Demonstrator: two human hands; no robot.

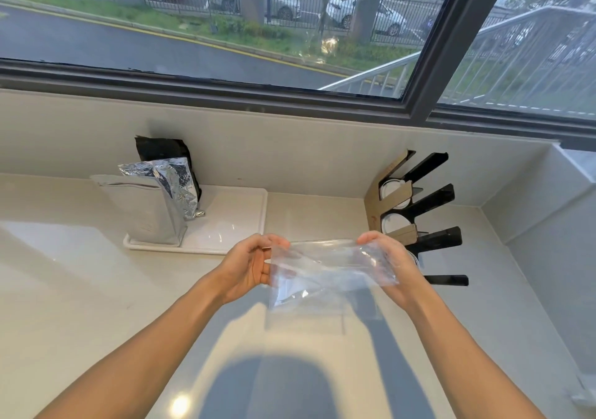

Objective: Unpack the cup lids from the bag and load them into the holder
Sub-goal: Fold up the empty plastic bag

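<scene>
Stretching clear bag [325,268] (both hands [248,268])

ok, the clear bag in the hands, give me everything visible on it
The clear plastic bag is thin, see-through film, crumpled and creased, with glare on its folds. It looks flat and empty; no lids show inside it. It is held in the air above the pale counter, stretched roughly level between the left hand at one end and the right hand at the other. Only the hands touch it. The lid holder stands just behind it.
</scene>
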